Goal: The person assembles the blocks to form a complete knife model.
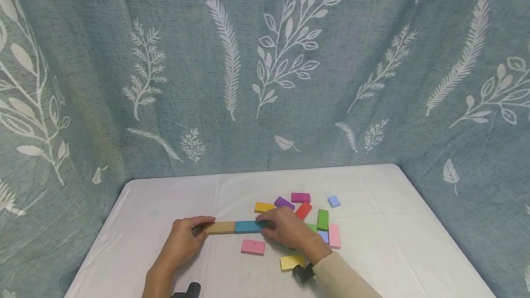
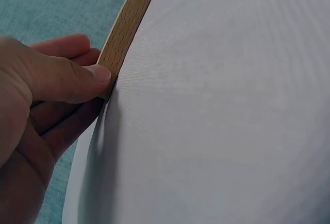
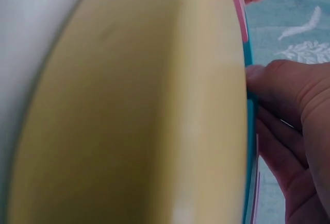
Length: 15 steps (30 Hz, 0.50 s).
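Tan wooden block (image 1: 221,228) — in line with blue block (image 1: 247,227), ends touching.

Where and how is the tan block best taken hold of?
Probably by the left end of the tan block, coming from the left, thumb on the near long side and fingers on the far one. It lies lengthwise, and its right end appears to butt against the blue block, leaving little room there.

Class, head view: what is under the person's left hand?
A tan rectangular wooden block shows, its left end partly covered by the left hand; anything further beneath is hidden.
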{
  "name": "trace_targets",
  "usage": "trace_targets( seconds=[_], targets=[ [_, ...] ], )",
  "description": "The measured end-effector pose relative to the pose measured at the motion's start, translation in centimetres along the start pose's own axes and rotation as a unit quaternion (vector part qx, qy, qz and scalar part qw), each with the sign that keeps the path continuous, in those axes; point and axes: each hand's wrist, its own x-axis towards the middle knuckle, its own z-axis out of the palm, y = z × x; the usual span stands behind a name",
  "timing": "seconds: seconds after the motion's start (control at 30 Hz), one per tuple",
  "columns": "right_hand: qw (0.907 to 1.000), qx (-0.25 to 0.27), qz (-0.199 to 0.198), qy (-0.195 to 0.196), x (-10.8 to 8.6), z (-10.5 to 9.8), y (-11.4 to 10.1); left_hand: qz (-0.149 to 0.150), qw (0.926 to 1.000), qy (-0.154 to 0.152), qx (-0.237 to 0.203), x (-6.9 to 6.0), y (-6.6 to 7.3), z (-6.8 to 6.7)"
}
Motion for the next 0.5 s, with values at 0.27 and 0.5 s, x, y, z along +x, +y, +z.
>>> trace_targets(
  seconds=[0.27, 0.5],
  targets=[
    [0.9983, 0.042, 0.01, 0.038, -1.3, -0.9, 1.6, -0.005, 1.0, -0.005, 0.001, 0.1, -0.1, 0.0],
    [0.9978, 0.012, 0.018, 0.063, -3.2, -2.2, 3.3, -0.011, 0.9999, -0.002, 0.008, 0.3, 0.0, -0.2]
  ],
)
